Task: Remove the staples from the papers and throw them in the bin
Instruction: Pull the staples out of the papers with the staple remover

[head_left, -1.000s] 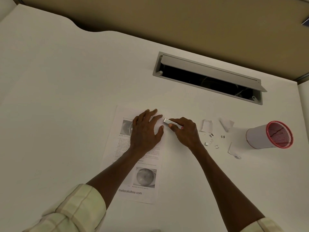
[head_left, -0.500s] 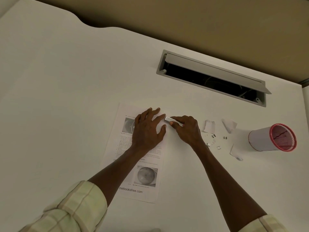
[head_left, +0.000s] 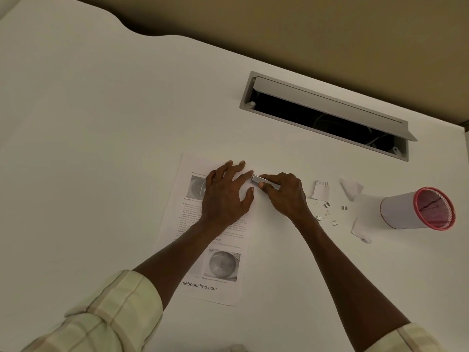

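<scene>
Where papers (head_left: 203, 240) lie, white desk (head_left: 101, 148) spreads.

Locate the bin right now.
Head view, far right of the desk: the bin lies on its side, red rim facing right, just right of the loose staples and paper scraps.

Left hand (head_left: 227, 193) presses the papers (head_left: 203, 250) flat; right hand (head_left: 284, 193) grips a metal tool (head_left: 264, 181).

Red-rimmed white bin (head_left: 401, 212), pale checked sleeve (head_left: 111, 311), white desk (head_left: 101, 148)
</scene>
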Available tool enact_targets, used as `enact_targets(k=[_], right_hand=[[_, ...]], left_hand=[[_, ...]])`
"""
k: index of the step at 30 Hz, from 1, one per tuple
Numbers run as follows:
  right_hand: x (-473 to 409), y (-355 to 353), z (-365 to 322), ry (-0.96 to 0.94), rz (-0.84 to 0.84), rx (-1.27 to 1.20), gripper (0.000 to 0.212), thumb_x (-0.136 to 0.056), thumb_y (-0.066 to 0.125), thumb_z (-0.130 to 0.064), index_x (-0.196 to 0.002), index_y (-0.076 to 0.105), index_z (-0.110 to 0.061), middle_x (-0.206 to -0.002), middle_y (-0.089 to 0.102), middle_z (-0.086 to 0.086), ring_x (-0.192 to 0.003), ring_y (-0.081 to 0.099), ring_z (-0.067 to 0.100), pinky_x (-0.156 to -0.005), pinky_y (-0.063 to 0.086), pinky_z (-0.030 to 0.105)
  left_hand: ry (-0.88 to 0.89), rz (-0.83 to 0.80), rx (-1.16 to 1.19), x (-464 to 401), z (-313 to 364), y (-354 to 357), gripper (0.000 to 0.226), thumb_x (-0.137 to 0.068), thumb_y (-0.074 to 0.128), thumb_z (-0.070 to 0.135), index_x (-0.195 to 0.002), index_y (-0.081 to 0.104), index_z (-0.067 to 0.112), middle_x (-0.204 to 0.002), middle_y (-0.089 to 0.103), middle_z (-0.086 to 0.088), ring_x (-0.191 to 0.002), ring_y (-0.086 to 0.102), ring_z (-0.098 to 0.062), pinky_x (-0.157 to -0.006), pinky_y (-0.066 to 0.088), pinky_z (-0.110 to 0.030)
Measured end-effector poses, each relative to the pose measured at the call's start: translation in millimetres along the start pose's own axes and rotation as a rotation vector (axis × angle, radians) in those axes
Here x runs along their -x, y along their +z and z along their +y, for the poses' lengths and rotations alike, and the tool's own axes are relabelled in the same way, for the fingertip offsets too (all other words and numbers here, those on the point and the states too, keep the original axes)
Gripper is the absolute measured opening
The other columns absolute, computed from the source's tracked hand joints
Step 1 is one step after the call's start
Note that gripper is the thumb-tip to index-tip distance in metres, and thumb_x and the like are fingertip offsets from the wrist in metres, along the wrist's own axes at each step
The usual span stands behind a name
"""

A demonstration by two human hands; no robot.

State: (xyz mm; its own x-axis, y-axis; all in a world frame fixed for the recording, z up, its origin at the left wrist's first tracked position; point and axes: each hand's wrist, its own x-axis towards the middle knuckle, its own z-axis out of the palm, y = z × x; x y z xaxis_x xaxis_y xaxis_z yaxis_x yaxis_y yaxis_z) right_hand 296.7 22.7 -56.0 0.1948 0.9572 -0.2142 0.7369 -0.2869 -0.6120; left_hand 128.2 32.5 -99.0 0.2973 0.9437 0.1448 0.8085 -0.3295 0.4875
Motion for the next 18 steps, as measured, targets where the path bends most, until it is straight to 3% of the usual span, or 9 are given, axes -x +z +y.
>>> enact_targets(k=[9, 18], right_hand=[[-4.3, 5.7, 1.2, -0.025, 0.018, 0.006, 0.029, -0.090, 0.062, -0.034, -0.116, 0.069, -0.024, -0.102, 0.068, 0.005, -0.093, 0.060, 0.021, -0.072, 0.042, 0.028], [-4.3, 10.5, 8.7, -0.093, 0.016, -0.037, 0.026, -0.090, 0.064, -0.032, -0.114, 0.070, -0.024, -0.089, 0.065, 0.003, -0.081, 0.060, 0.021, -0.066, 0.048, 0.034]], left_hand=[[0.010, 0.002, 0.005, -0.9, 2.1, -1.0, 0.050, -0.088, 0.047, 0.053, -0.131, 0.056, 0.029, -0.146, 0.047, 0.005, -0.137, 0.036, -0.019, -0.114, 0.025, -0.043], [-0.007, -0.005, 0.016, -1.0, 0.0, -0.7, 0.049, -0.088, 0.049, 0.053, -0.131, 0.056, 0.030, -0.146, 0.046, 0.006, -0.137, 0.035, -0.019, -0.113, 0.025, -0.042]])
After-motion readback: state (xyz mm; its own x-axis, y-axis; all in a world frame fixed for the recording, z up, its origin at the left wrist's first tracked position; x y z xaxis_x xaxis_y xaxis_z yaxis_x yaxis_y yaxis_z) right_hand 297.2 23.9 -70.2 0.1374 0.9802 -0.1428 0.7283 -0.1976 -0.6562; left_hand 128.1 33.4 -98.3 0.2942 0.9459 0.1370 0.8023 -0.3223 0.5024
